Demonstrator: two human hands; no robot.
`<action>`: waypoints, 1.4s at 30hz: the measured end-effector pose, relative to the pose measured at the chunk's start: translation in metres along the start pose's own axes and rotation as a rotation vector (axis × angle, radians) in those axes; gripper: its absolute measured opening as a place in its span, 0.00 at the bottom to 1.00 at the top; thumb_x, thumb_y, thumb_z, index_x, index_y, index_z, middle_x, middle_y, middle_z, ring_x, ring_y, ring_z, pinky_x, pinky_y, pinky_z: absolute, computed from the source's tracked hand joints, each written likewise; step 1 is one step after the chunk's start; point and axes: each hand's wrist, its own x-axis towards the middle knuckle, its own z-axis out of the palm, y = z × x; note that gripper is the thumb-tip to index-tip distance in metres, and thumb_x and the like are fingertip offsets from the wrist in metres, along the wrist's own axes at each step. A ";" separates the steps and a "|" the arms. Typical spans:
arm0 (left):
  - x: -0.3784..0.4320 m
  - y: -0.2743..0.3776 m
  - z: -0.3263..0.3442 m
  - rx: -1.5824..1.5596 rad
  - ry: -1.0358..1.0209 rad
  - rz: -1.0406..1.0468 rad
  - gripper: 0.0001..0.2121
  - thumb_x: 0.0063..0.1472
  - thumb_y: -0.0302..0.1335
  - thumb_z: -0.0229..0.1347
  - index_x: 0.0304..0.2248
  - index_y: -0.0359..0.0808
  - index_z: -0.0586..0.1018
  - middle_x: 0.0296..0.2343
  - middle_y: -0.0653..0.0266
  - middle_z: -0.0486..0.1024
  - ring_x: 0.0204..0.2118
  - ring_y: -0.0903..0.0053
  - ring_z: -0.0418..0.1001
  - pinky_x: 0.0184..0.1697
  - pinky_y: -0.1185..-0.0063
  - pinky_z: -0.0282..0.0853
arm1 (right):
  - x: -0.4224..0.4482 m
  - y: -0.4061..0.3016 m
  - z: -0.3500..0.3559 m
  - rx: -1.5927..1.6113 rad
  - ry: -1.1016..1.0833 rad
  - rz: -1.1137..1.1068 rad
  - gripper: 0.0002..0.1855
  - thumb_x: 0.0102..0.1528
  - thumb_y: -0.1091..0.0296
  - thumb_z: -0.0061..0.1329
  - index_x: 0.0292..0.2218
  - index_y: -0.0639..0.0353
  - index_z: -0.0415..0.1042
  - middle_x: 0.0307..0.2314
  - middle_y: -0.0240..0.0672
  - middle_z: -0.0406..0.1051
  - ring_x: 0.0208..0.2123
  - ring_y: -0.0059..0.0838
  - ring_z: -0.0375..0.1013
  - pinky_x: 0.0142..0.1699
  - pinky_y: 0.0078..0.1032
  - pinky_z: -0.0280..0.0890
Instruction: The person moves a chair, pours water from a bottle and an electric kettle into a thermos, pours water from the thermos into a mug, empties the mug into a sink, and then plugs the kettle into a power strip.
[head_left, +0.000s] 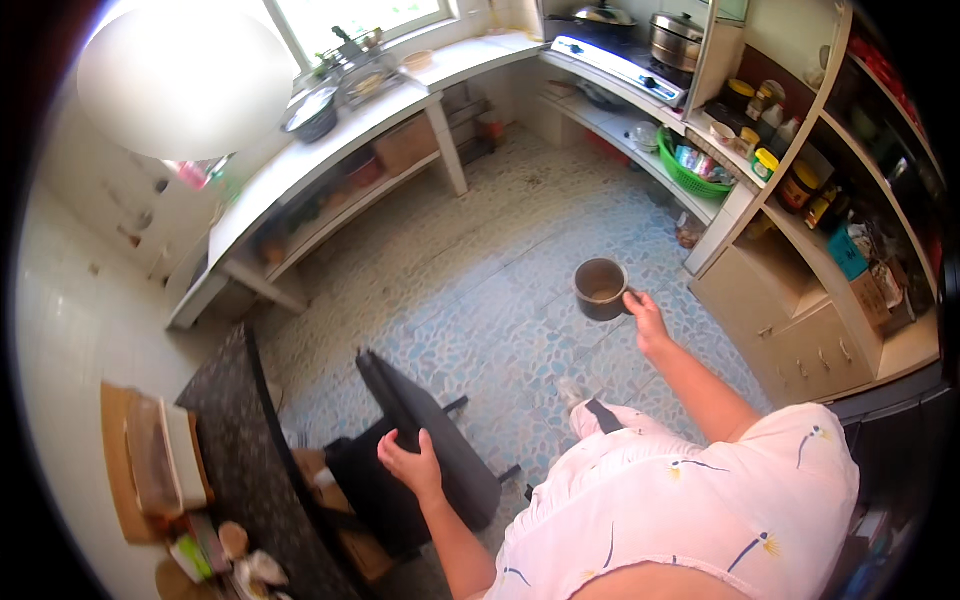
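A dark metal mug or small pot (601, 289) hangs over the tiled floor, held out by its side handle in my right hand (646, 319). Its mouth faces up towards the camera; whether anything lies inside I cannot tell. My left hand (412, 461) has its fingers spread and holds nothing. It is above a black chair (442, 450) at the lower middle, and whether it touches the chair is unclear.
A dark stone countertop (240, 442) runs along the lower left. White counters (360, 124) line the window side. A gas stove (622, 67) bears a steel pot (675, 41). A green basket (694, 176) sits on the low shelf, beside a wooden cabinet (765, 330).
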 end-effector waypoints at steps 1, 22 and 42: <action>0.011 0.001 0.008 0.029 -0.016 -0.024 0.24 0.44 0.33 0.58 0.40 0.33 0.65 0.41 0.52 0.60 0.46 0.59 0.58 0.49 0.67 0.54 | 0.014 -0.002 0.014 -0.019 -0.004 0.018 0.15 0.51 0.65 0.48 0.40 0.61 0.67 0.36 0.29 0.67 0.40 0.19 0.62 0.48 0.20 0.52; 0.083 0.022 0.040 0.171 -0.061 -0.404 0.23 0.50 0.33 0.50 0.45 0.33 0.64 0.48 0.50 0.56 0.50 0.56 0.55 0.52 0.66 0.49 | 0.310 0.086 0.424 0.007 -0.516 0.209 0.11 0.52 0.67 0.46 0.38 0.59 0.66 0.34 0.29 0.68 0.38 0.19 0.64 0.45 0.19 0.55; 0.400 -0.122 0.129 0.081 0.296 -0.832 0.19 0.50 0.27 0.54 0.42 0.32 0.66 0.46 0.49 0.56 0.48 0.57 0.57 0.49 0.70 0.55 | 0.381 0.144 0.899 -0.150 -0.892 0.315 0.13 0.50 0.63 0.50 0.36 0.57 0.67 0.36 0.25 0.66 0.41 0.16 0.60 0.48 0.18 0.50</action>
